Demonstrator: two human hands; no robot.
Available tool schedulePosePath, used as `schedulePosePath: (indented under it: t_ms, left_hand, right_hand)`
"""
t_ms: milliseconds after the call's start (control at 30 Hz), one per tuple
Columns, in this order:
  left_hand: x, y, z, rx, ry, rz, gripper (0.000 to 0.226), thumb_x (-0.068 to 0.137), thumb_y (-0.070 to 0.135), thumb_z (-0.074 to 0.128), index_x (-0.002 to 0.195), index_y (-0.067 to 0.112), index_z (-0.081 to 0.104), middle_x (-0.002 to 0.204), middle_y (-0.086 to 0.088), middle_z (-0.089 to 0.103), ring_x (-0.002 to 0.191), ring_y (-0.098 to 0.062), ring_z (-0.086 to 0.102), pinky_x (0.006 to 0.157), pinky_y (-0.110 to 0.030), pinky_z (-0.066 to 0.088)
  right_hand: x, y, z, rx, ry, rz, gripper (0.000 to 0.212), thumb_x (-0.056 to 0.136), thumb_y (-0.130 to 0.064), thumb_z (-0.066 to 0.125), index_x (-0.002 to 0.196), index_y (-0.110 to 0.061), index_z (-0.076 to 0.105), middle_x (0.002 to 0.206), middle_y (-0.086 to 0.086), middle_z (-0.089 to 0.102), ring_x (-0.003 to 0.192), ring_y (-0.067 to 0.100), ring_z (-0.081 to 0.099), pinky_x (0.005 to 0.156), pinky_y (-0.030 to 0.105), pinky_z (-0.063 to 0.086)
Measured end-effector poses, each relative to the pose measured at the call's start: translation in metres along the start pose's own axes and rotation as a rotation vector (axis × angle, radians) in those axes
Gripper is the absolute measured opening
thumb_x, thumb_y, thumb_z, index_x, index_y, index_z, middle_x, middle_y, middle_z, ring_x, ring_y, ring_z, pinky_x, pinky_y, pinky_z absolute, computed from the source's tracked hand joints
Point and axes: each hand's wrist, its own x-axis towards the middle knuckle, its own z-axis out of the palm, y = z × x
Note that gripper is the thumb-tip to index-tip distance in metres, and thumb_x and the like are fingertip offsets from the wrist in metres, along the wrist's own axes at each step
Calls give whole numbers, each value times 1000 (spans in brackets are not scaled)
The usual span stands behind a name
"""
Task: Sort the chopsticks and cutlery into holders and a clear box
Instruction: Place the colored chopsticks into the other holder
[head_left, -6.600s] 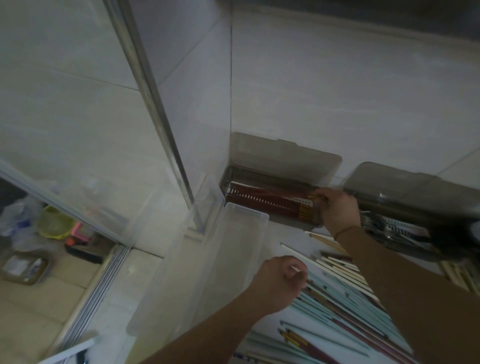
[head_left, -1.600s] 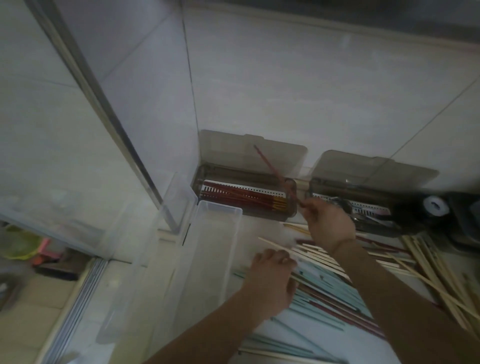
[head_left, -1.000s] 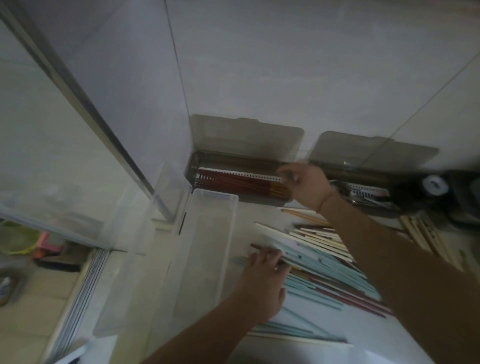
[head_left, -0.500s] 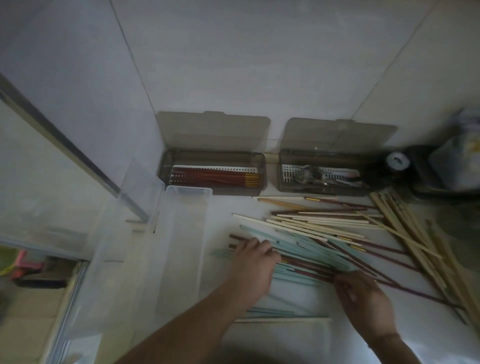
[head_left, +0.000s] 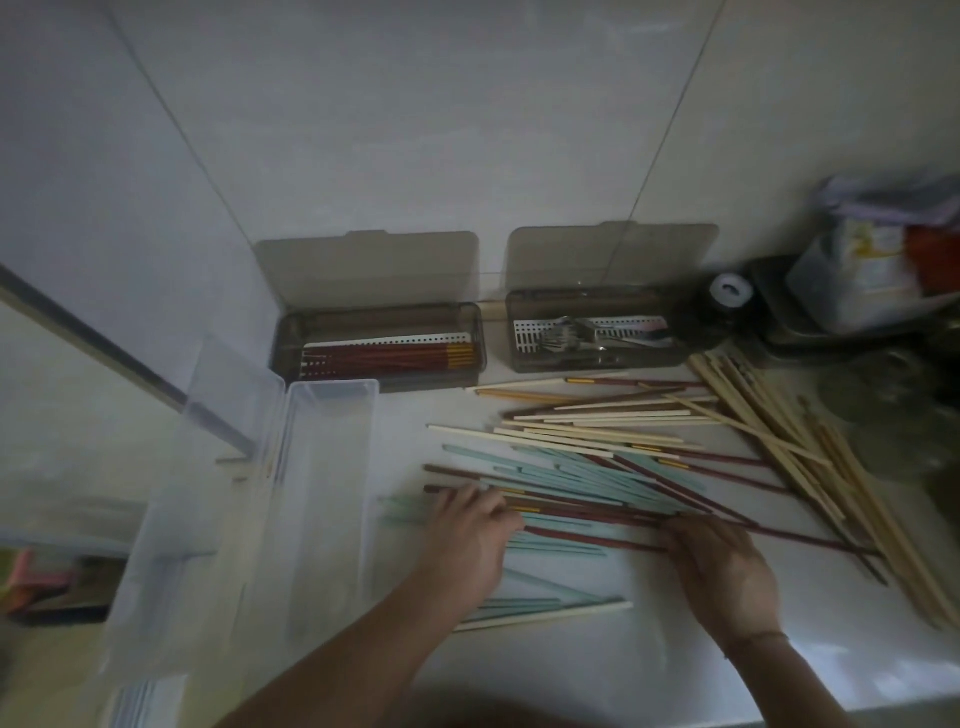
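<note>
A mixed pile of chopsticks lies on the white counter: teal ones (head_left: 561, 475), cream ones (head_left: 597, 431), dark red ones (head_left: 727, 460) and bamboo ones (head_left: 810, 467). My left hand (head_left: 467, 540) rests with straight fingers on the pile's left end. My right hand (head_left: 722, 566) touches dark red chopsticks with its fingertips, and a grip is not visible. At the wall, the left grey holder (head_left: 379, 383) holds red chopsticks with yellow ends. The right grey holder (head_left: 597, 365) holds metal cutlery. Both lids stand open. A clear box (head_left: 322, 467) sits left of the pile.
The clear box's lid (head_left: 228, 400) stands open on its left, beside a metal window frame (head_left: 104, 353). A dark jar with a white cap (head_left: 731, 291) and a tray with a bagged container (head_left: 872, 265) crowd the back right corner.
My right hand left the left holder and came down onto the red chopsticks in the pile. My left hand stayed on the pile's left end. The view swung right.
</note>
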Motion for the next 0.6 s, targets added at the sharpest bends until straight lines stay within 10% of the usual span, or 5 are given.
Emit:
schedulePosePath:
  t_ms: [400, 600]
  left_hand:
    - [-5, -9, -5, -65, 9, -87, 8, 65, 28, 73, 72, 30, 68, 83, 14, 63, 83, -18, 60, 75, -32, 47]
    - [0, 6, -16, -177, 72, -133, 55, 94, 52, 46, 140, 21, 47, 127, 2, 59, 113, -19, 52, 96, -38, 44]
  right_hand:
    - [-6, 1, -7, -60, 113, -3, 33, 83, -31, 48, 85, -13, 76, 97, 8, 67, 84, 36, 55, 66, 38, 49]
    - [11, -2, -22, -60, 173, 42, 38, 83, -34, 49, 86, -7, 75, 102, 15, 64, 83, 39, 54, 65, 38, 44]
